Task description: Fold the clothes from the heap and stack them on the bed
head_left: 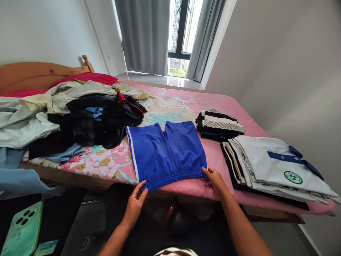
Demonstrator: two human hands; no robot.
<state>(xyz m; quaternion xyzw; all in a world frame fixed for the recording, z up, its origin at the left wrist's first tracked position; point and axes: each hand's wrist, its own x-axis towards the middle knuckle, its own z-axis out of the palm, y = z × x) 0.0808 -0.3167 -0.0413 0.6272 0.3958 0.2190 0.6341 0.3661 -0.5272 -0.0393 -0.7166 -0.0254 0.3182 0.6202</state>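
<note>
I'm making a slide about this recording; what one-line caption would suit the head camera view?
Both hands, left hand and right hand, grip the waistband of blue shorts laid flat on a pink bed.

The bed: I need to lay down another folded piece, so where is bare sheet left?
Bare sheet lies between the blue shorts and the striped stack, and left of the shorts below the unfolded pile. The right edge is crowded by the white stack.
</note>
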